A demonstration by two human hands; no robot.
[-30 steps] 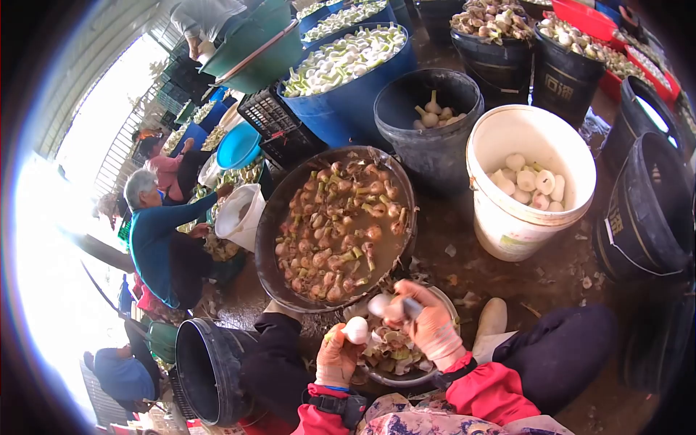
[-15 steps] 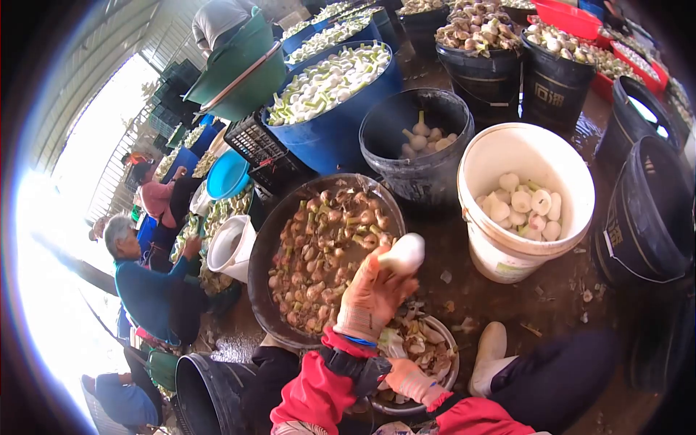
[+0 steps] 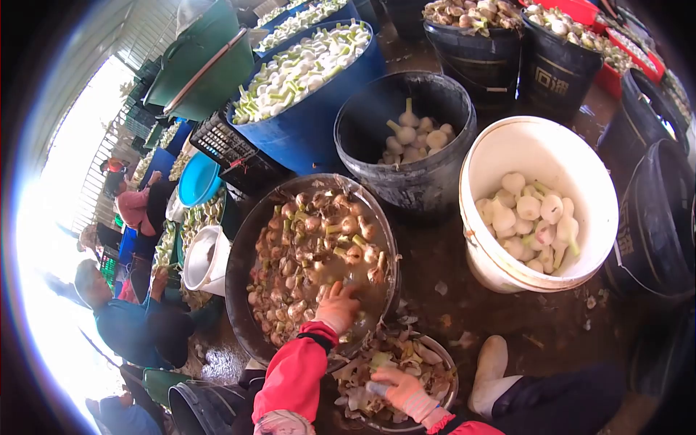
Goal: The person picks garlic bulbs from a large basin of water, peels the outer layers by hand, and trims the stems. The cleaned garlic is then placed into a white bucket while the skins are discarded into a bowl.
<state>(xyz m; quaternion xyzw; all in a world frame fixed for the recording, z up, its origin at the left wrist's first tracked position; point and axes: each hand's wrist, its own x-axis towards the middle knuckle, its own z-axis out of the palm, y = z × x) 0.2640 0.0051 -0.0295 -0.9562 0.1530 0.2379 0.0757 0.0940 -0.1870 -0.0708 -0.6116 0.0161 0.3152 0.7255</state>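
My left hand [image 3: 337, 308] reaches into the wide dark basin [image 3: 241, 304], its gloved fingers spread at the water among unpeeled garlic bulbs [image 3: 293, 250]. No bulb shows in its grasp. Over a bowl [image 3: 451, 366] heaped with garlic skins [image 3: 413, 357], my right hand [image 3: 404, 391] is closed around something small and greyish that I cannot make out. To the right, a white bucket [image 3: 482, 250] holds peeled white bulbs [image 3: 529, 210]. Behind the basin, a black bucket [image 3: 395, 181] has more peeled bulbs inside.
A large blue tub [image 3: 319, 109] of trimmed garlic stands behind, beside a black crate [image 3: 232, 148] and green tubs [image 3: 203, 72]. Co-workers [image 3: 134, 319] sit at the left. Black buckets [image 3: 656, 217] line the right. A boot [image 3: 489, 370] rests beside the skin bowl.
My left hand has let go of the white bulb it held and moved down and left into the basin. A bulb with a green stem now shows in the white bucket. The view has shifted slightly.
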